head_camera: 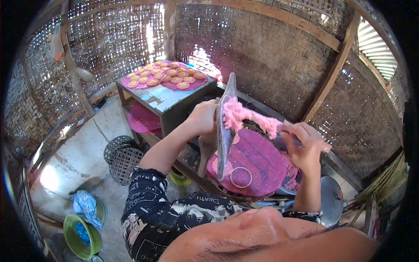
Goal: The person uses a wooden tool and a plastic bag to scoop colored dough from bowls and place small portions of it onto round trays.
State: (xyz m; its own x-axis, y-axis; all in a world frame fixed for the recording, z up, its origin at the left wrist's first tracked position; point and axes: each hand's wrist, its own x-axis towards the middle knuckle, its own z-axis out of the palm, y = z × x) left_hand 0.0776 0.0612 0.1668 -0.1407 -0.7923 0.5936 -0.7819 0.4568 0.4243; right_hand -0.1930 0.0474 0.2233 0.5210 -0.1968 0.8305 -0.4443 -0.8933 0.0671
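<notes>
My left hand [204, 116] grips the back of a grey flat board [226, 140] held on edge, with a wooden piece beside it. Pink shaggy dough [234, 114] clings to the board's face and stretches toward my right hand [302, 140]. That hand is closed around a slim tool, mostly hidden by fingers and dough; its pinkish end [325, 147] shows. Below, a round magenta mat [255, 157] lies on a woven tray, with a pale ring [241, 177] and pink patterned rounds [222, 165] on it. More pink dough [291, 173] sits in a basin at the right.
A low wooden cabinet [167, 104] holds magenta mats with pink and yellow rounds on top; further mats [142, 119] lie inside. Dark woven baskets [126, 160] and green basins [83, 235] stand on the floor at left. A metal pot lid [330, 199] is at right.
</notes>
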